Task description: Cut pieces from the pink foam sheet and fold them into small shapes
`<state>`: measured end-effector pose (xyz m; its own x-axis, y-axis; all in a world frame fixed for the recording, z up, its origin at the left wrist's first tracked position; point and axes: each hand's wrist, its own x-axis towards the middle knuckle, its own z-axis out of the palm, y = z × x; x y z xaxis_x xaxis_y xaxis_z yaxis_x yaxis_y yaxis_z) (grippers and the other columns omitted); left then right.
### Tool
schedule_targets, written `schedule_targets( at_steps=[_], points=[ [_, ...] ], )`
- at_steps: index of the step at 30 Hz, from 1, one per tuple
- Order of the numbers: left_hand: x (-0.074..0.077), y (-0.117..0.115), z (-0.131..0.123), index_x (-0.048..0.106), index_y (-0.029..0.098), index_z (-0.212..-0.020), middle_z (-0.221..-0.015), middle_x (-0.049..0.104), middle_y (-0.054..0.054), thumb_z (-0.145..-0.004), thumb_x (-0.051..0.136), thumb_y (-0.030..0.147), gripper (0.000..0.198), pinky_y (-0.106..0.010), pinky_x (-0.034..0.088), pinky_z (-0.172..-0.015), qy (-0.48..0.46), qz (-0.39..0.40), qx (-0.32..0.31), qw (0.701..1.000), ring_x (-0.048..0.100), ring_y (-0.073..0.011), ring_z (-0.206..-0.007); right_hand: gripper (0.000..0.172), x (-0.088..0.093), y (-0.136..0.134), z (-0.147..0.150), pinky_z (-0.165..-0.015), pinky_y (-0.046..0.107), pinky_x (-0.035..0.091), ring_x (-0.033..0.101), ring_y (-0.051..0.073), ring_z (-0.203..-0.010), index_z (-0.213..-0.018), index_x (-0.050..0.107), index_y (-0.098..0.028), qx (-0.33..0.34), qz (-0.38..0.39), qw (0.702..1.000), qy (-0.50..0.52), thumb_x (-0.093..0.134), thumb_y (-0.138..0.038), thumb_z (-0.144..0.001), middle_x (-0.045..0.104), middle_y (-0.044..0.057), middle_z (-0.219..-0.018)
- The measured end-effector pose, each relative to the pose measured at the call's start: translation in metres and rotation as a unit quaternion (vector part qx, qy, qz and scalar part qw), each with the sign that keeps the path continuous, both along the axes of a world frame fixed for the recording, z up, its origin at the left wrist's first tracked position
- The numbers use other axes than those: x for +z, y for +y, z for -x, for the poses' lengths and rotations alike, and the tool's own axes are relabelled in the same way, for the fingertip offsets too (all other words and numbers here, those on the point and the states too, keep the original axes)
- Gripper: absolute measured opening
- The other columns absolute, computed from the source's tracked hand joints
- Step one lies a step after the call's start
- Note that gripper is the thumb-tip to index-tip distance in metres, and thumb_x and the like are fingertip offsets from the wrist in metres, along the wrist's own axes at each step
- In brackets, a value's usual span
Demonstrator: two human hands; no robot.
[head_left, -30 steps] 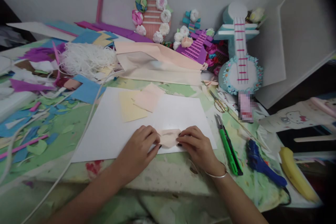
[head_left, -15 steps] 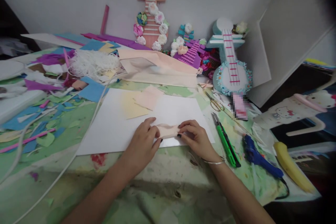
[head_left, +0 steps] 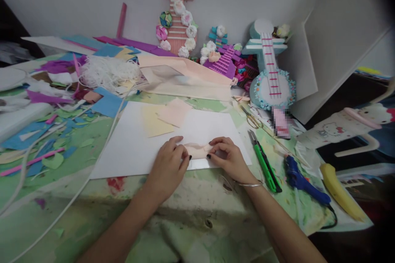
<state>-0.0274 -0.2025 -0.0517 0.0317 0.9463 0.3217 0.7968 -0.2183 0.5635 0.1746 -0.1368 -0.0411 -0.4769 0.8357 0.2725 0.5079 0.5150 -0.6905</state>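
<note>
The person's left hand [head_left: 169, 162] and right hand [head_left: 227, 155] are pinching opposite ends of a small peach paper piece [head_left: 197, 151] over the near part of a white sheet [head_left: 126, 148]. Its lower edge, pointed a second ago, is now running nearly straight, so the paper seems to be curling into a band. A yellow paper [head_left: 154, 123] is lying just beyond.

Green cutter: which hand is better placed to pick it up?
Probably the right hand: the cutter lies to its right, farther from the left hand. Both pinch the paper, so the right hand would first have to let go.
</note>
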Motion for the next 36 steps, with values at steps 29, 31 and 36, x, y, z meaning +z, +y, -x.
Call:
schedule_targets(
  at_steps=[29,31,36],
  points=[
    [-0.002,-0.002,-0.02,0.052,0.013,-0.077,-0.114,0.05,-0.018,-0.079,0.051,0.011,0.003,-0.046,0.048,-0.086,0.094,-0.04,0.103,0.989,0.053,-0.0291,-0.101,0.01,0.004,-0.006,0.006,-0.09,0.039,0.04,0.051,0.022,-0.101,-0.07,0.062,-0.02,-0.028,0.002,0.999,-0.024,0.065,-0.012,-0.073,0.06,0.005,-0.1],
    [0.0,-0.002,-0.021,0.054,0.012,-0.082,-0.114,0.049,-0.018,-0.078,0.052,0.01,0.006,-0.045,0.048,-0.083,0.101,-0.033,0.101,0.989,0.053,-0.0271,-0.096,0.01,0.004,-0.006,0.006,-0.09,0.039,0.04,0.051,0.022,-0.101,-0.072,0.061,-0.02,-0.026,-0.003,0.999,-0.028,0.065,-0.012,-0.074,0.059,0.005,-0.101],
    [0.004,-0.004,-0.02,0.061,0.016,-0.09,-0.117,0.048,-0.015,-0.081,0.049,0.006,0.018,-0.045,0.046,-0.08,0.12,-0.027,0.069,0.99,0.051,-0.0256,-0.093,0.013,0.003,-0.007,0.005,-0.09,0.041,0.039,0.05,0.023,-0.104,-0.079,0.06,-0.021,-0.01,-0.019,1.0,-0.018,0.064,-0.01,-0.075,0.058,0.006,-0.102]
  ],
)
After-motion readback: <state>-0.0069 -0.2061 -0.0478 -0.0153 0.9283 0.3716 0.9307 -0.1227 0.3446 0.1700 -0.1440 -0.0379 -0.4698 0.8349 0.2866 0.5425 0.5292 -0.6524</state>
